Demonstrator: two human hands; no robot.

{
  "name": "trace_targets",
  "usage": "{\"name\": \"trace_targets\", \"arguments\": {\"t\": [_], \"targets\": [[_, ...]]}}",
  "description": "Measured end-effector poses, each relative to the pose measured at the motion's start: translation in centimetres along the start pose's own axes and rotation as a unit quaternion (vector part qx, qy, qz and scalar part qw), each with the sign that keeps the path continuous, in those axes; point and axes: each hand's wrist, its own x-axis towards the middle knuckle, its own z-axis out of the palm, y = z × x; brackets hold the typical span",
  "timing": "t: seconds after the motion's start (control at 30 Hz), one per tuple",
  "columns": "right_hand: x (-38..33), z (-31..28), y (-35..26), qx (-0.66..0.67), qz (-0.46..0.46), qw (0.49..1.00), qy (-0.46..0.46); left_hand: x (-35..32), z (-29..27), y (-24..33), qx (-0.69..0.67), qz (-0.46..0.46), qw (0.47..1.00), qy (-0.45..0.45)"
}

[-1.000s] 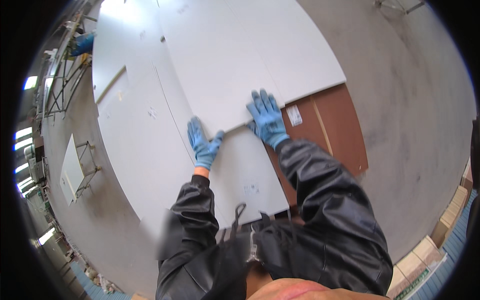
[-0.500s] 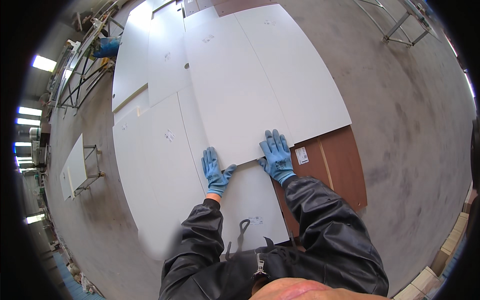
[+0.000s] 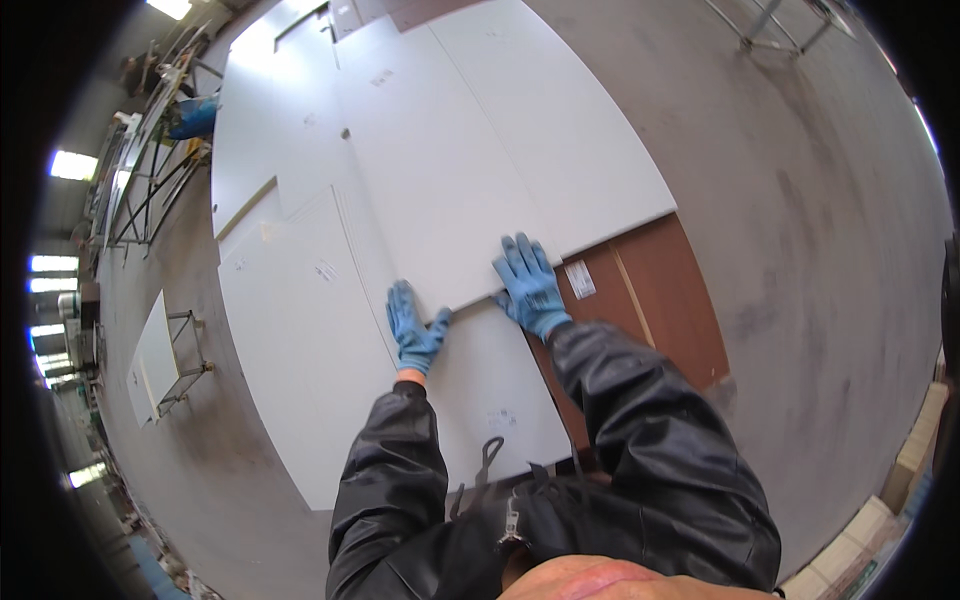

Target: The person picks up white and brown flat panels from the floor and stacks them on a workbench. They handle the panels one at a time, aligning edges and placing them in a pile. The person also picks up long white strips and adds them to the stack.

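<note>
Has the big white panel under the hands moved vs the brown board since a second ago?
Yes. The white panel has slid away from the person: more of the brown board is bare now. Left hand and right hand press on its near edge.

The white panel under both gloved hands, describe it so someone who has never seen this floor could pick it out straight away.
On the grey concrete floor lies a spread of flat white boards. The white panel is the long one running away from the person, its near edge pressed by the left hand and right hand in blue gloves. Unlike its neighbours, it overlaps both a lower white sheet and a brown board.
</note>
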Motion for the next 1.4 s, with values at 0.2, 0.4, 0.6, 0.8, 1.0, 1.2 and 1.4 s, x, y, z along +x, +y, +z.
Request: {"name": "trace_targets", "arguments": {"t": [0.2, 0.4, 0.6, 0.8, 1.0, 1.2, 1.4], "targets": [[-0.7, 0.0, 0.5, -0.001, -0.013, 1.0, 0.021, -5.3, -3.1, 2.2, -0.05, 0.049, 0.994, 0.089], [-2.4, -1.5, -0.8, 0.006, -0.031, 0.998, 0.055, -21.3, -6.9, 3.4, -0.074, 0.011, 0.996, 0.052], [-11.6, -3.3, -9.8, 0.041, -0.114, 0.993, -0.003, -39.7, -9.0, 5.3, -0.131, -0.122, 0.983, -0.029], [-22.8, -1.2, -26.3, 0.193, -0.223, 0.949, -0.106, -51.5, -10.2, 1.5, -0.126, -0.204, 0.971, -0.012], [-29.6, 3.1, -39.6, 0.173, -0.321, 0.91, -0.198, -64.2, -13.3, -6.4, -0.135, -0.31, 0.938, 0.077], [-29.0, 11.4, -47.3, 0.048, -0.229, 0.962, -0.14, -78.5, -18.8, -14.8, -0.163, -0.443, 0.861, 0.188], [-27.8, 16.2, -48.8, -0.065, -0.144, 0.973, -0.169, -81.6, -24.3, -23.4, -0.154, -0.494, 0.817, 0.255]]}}
